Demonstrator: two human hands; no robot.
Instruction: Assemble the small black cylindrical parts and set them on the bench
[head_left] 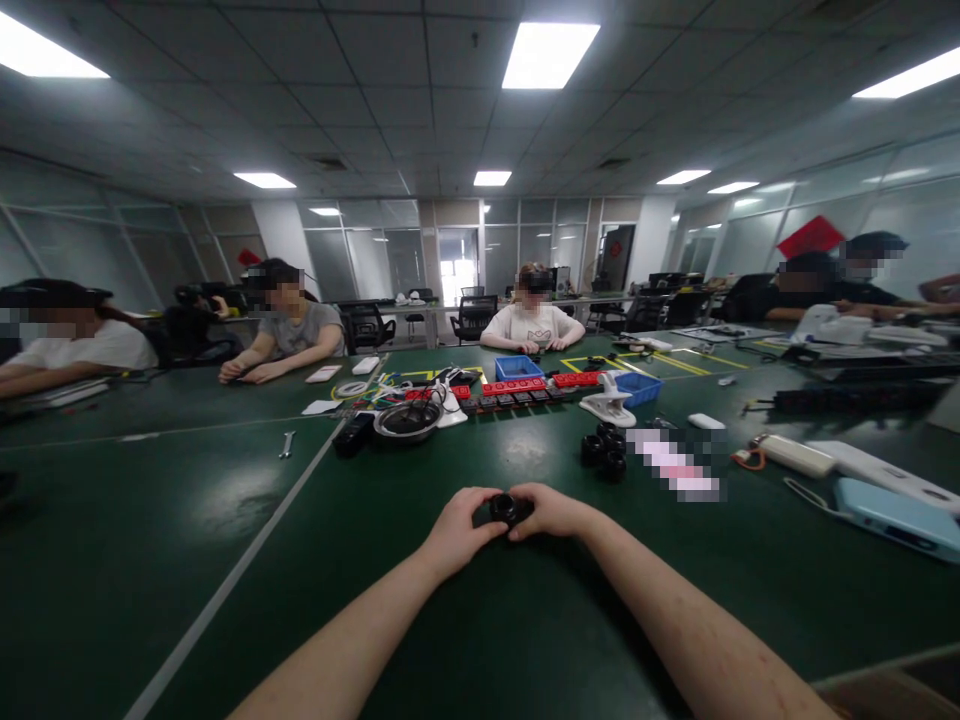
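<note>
Between my two hands, low over the green table (360,560), is a small black round part (504,508) with a hollow centre facing up. My left hand (466,527) curls round its left side, thumb in front and fingers behind. On the right side my right hand (551,512) grips it in the same way. Both hands are closed on the part, and their fingertips hide some of its edge. Farther back and to the right stands a cluster of several similar black round parts (604,452).
Beyond my hands lie red strips (514,386), a round metal-rimmed item (407,422), a white stand (609,402) and blue bins (519,369). A wrench (286,445) lies left. A light-blue case (896,515) and a cream cylinder (796,455) are right. People sit around the table.
</note>
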